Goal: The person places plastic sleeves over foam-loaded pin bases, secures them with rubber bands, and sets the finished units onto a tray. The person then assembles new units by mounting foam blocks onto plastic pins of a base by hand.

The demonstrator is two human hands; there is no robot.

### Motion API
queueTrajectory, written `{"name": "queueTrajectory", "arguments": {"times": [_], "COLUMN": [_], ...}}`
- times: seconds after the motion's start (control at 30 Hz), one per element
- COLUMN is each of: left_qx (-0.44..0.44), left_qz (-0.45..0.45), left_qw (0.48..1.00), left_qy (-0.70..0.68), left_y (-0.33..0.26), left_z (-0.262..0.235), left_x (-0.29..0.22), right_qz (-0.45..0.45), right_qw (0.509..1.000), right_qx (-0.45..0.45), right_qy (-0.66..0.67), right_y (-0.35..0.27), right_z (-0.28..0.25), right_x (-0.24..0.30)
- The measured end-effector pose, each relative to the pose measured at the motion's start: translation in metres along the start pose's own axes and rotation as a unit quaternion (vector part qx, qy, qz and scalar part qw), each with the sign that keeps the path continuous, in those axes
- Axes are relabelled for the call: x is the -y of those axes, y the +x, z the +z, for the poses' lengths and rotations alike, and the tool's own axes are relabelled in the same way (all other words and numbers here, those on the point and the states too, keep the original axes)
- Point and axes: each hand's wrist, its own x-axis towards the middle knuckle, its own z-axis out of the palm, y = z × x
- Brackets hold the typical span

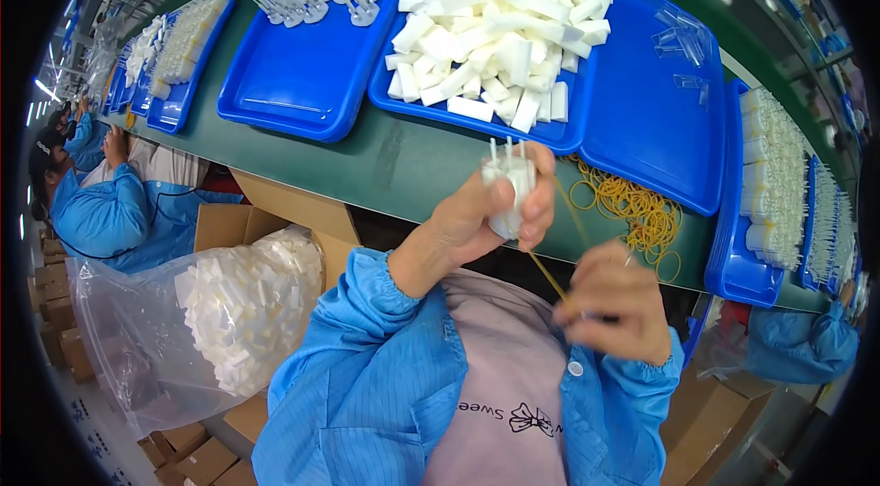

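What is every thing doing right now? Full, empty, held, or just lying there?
Left hand: gripping a white foam bundle.
Right hand: pulling a yellow rubber band taut.
Middle blue tray: heaped with white foam pieces.
Rubber band pile: loose on the table.
Plastic bag: open, holding foam pieces.

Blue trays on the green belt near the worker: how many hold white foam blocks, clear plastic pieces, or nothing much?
Tray piled with white foam blocks: 1
Tray with clear stemmed pieces: 1
Nearly bare tray, few clear pieces: 1
Total: 3
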Motion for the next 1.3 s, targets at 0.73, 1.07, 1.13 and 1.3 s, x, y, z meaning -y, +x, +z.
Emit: {"name": "queueTrajectory", "arguments": {"times": [0.73, 1.07, 1.13, 1.3], "left_qx": [-0.035, -0.125, -0.084, -0.159], "left_qz": [0.176, 0.053, 0.160, 0.242], "left_qw": [0.628, 0.737, 0.696, 0.698], "left_qy": [0.757, 0.662, 0.695, 0.655], "left_y": [-0.001, -0.011, 0.001, -0.020], "left_z": [0.017, 0.021, 0.018, 0.011], "left_x": [0.008, 0.033, 0.028, 0.007], "right_qz": [0.076, 0.050, 0.048, 0.118], "right_qw": [0.958, 0.979, 0.951, 0.763], "right_qx": [-0.201, -0.180, -0.275, -0.492], "right_qy": [0.190, -0.085, -0.130, -0.403], "right_y": [0.009, -0.003, -0.021, -0.081], "right_z": [0.053, 0.033, 0.013, -0.054], "right_x": [-0.029, -0.017, -0.008, 0.010]}}
